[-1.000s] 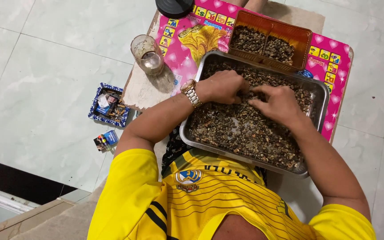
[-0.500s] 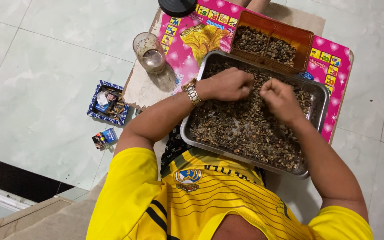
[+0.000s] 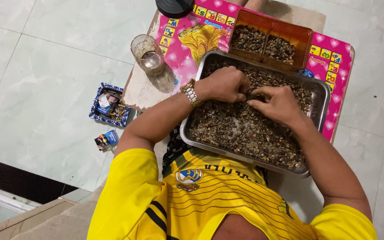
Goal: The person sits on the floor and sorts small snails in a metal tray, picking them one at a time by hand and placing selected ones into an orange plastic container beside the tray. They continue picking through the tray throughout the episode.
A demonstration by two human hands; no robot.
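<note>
Brought closer together since a moment ago over the metal tray (image 3: 187,133) on the desk, left hand (image 3: 225,84) with fingers curled on the brown seeds (image 3: 241,133), right hand (image 3: 278,104) pinching a few, most of the heap left, orange tray (image 3: 308,38) partly filled.

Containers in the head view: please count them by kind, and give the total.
Rectangular steel tray of small brown pieces, with left hand and right hand in it: 1
Orange two-compartment plastic tray: 1
Clear drinking glass: 1
Blue-and-white square dish on the floor: 1
Total: 4
</note>
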